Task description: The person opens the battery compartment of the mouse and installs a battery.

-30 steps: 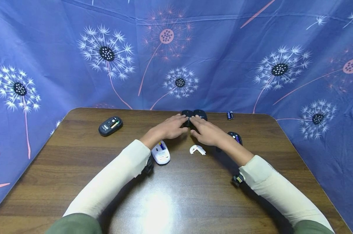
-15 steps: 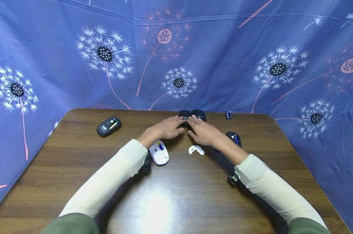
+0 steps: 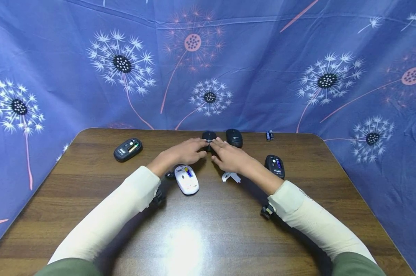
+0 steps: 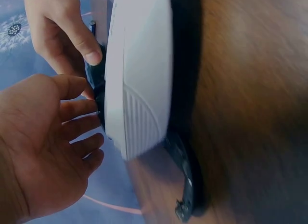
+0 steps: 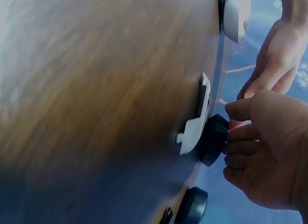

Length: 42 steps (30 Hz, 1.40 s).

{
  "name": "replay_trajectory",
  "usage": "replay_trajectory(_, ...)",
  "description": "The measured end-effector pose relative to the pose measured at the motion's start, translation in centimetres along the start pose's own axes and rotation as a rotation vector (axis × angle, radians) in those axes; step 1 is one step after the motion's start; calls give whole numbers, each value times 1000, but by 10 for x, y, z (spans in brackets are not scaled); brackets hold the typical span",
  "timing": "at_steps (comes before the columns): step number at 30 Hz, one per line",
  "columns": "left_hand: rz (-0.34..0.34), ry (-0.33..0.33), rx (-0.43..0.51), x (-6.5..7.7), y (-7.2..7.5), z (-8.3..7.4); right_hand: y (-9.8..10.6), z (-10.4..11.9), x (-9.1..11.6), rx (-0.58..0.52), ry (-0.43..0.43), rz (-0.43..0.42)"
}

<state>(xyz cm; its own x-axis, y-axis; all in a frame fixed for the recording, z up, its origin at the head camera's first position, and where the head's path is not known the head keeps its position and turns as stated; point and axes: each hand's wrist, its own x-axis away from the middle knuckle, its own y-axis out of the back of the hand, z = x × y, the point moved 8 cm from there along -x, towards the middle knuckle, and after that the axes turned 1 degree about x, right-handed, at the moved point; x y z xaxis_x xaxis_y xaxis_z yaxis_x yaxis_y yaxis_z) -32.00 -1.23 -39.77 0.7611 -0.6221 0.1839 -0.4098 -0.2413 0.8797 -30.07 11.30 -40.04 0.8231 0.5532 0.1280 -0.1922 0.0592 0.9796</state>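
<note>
Both hands meet over a black computer mouse (image 3: 209,135) near the table's back edge. Left hand (image 3: 182,152) comes in from the left, its fingertips at the mouse's left side. On the other side, the right hand (image 3: 231,155) has its fingers over the mouse's top and right. Thumb and fingers of the left hand (image 4: 53,137) look bent toward the dark body in the left wrist view. Fingers of the right hand (image 5: 269,151) are curled in the right wrist view. Most of the mouse's near half is hidden beneath the fingers.
A second black mouse (image 3: 234,138) stands just right. Upturned mice with exposed battery bays are a white one (image 3: 187,180), a black one (image 3: 128,149) and another (image 3: 275,166). A white cover (image 3: 231,177) lies beneath the right hand; small batteries (image 3: 269,135) lie back right.
Both hands and the black mouse have shifted left, opening a gap from the second black mouse. The left forearm has moved away from the white mouse, showing more of it.
</note>
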Motion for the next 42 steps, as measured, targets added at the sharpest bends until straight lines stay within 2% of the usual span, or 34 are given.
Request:
replay_trajectory(5, 0, -3, 11, 9, 1, 8, -3, 10, -4, -8, 19, 8)
replay_trajectory(7, -12, -5, 29, 5, -2, 19, -4, 13, -5, -12, 21, 16)
replay_trajectory(9, -44, -27, 44, -7, -9, 37, -4, 15, -6, -15, 18, 14)
replay_trajectory(10, -47, -38, 31, -6, -9, 38, -4, 15, -6, -16, 17, 13)
replay_trajectory(12, -71, -58, 16, -23, -18, 60, -4, 15, -6, -20, 17, 3)
replay_trajectory(14, -85, -74, 3, -34, -25, 75, -3, 14, -6, -39, 18, -9)
replay_trajectory(16, -87, -66, -6, -39, -26, 83, -2, 12, -4, -72, 13, -18)
replay_trajectory(17, -105, -64, 19, -48, -30, 95, -1, 10, -4, -91, 11, -25)
replay_trajectory(18, -120, -63, 28, -48, -29, 96, 0, 8, -5, -115, 5, -33)
replay_trajectory(19, -130, -64, 40, -39, -22, 87, 1, 5, -5, -143, -1, -44)
replay_trajectory(21, -171, -67, 72, -32, -13, 81, 1, -4, -11, -186, -11, -77)
replay_trajectory(25, -204, -55, 164, -15, 7, 59, -21, -40, -42, -204, -13, -157)
replay_trajectory(26, -218, -75, 195, -25, 3, 72, -28, -48, -51, -207, -20, -167)
replay_trajectory(27, -229, -72, 197, -28, 2, 75, -34, -56, -58, -206, -29, -174)
replay_trajectory(29, -209, -51, 217, -34, -2, 81, -43, -68, -70, -215, -41, -170)
replay_trajectory(32, -211, -29, 219, -53, -15, 104, -48, -73, -77, -246, -72, -143)
replay_trajectory(33, -202, 6, 212, -54, -17, 105, -49, -73, -79, -252, -77, -131)
replay_trajectory(36, -197, 38, 222, -69, -27, 123, -49, -69, -78, -279, -97, -108)
replay_trajectory(39, -188, 71, 209, -74, -30, 128, -47, -66, -76, -287, -103, -108)
replay_trajectory(42, -184, 88, 175, -68, -25, 118, -44, -63, -75, -279, -100, -118)
